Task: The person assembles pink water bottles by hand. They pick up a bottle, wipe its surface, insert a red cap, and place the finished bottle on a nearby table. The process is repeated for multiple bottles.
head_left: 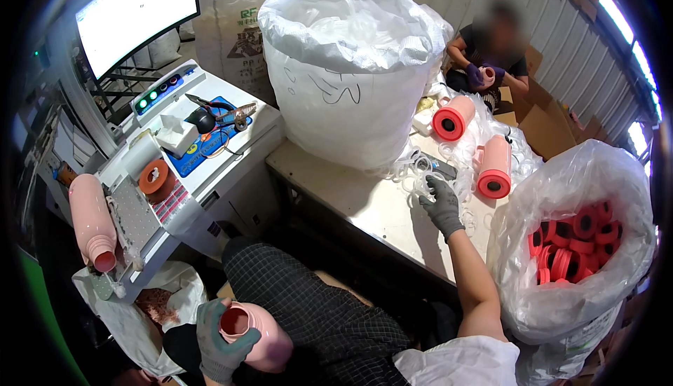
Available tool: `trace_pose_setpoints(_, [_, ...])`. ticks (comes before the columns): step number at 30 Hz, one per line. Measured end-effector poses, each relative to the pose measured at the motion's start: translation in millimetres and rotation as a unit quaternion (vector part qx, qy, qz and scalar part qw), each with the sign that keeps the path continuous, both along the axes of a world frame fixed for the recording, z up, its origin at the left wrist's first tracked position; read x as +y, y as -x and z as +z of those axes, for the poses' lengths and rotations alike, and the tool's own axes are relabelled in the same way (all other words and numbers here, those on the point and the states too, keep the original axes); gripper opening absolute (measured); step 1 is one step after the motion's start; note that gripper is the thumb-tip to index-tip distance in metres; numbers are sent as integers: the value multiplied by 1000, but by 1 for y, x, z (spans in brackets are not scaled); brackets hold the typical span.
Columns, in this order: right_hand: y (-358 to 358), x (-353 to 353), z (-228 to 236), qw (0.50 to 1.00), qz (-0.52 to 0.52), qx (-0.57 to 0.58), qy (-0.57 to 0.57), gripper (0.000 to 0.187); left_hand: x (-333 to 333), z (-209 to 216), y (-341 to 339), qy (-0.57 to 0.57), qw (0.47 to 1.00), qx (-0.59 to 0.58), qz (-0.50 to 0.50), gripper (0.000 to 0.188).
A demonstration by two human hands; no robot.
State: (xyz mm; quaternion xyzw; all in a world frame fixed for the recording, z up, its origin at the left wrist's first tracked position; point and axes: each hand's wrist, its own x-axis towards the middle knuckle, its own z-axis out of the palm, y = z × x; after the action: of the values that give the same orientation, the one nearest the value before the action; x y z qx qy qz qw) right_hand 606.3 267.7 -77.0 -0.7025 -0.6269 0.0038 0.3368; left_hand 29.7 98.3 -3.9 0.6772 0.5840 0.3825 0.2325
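At the lower left, my gloved left hand is wrapped round a pink bottle body, whose uncapped round mouth faces up. My right hand, in a grey glove, reaches over the white table with its fingers apart, at the edge of a loose pile of translucent rings. Whether a fingertip touches a ring is hard to make out. Beyond that hand, two pink jugs with red ends, one nearer and one farther, lie on clear plastic.
A tall white bag stands on the table. To the right, a plastic-lined sack holds red lids. Left is a white machine with pliers and a pink bottle. A co-worker holds a pink part at the back.
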Motion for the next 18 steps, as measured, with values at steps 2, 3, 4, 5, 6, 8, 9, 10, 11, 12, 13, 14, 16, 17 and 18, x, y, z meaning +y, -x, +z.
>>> trace_pose_setpoints(2, [3,-3,5,999,-22,24,-25,39,3,1,-4,-6,1000,1,0,73])
trace_pose_setpoints(3, [2,-3,6,998,-34,44,-29,36,4,1,-6,-12,1000,6,-1,72])
trace_pose_setpoints(4, [0,-7,6,996,-50,63,-31,33,6,1,-8,-16,1000,10,-5,72])
trace_pose_setpoints(5, [17,-2,10,994,-32,46,-95,25,4,1,-6,-31,999,25,0,75])
trace_pose_setpoints(6, [40,4,13,987,-21,126,-101,23,4,0,-4,-46,998,40,8,78])
trace_pose_setpoints(8, [104,9,28,980,44,171,-89,22,0,0,-1,-15,998,27,45,94])
trace_pose_setpoints(9, [144,10,34,952,109,282,-51,18,-6,0,-4,27,995,-60,77,98])
trace_pose_setpoints(10, [183,4,40,931,144,334,16,14,-9,2,-9,65,981,-145,113,103])
trace_pose_setpoints(11, [218,-5,51,930,224,292,-8,13,2,9,-10,31,997,5,69,91])
trace_pose_setpoints(12, [252,-16,61,916,302,261,-33,12,12,19,-9,13,987,160,16,81])
trace_pose_setpoints(13, [285,-25,74,874,421,241,10,13,8,26,-18,-50,988,148,24,75])
trace_pose_setpoints(14, [312,-30,89,823,529,204,36,15,9,29,-24,-128,983,130,23,69])
trace_pose_setpoints(16, [354,-49,100,774,627,89,-2,21,8,36,-16,-140,974,177,-35,64])
trace_pose_setpoints(17, [365,-59,100,781,623,16,-20,27,1,39,-15,-149,972,182,7,56])
trace_pose_setpoints(18, [375,-59,100,765,642,25,-50,29,-5,39,-8,-139,974,178,15,52])
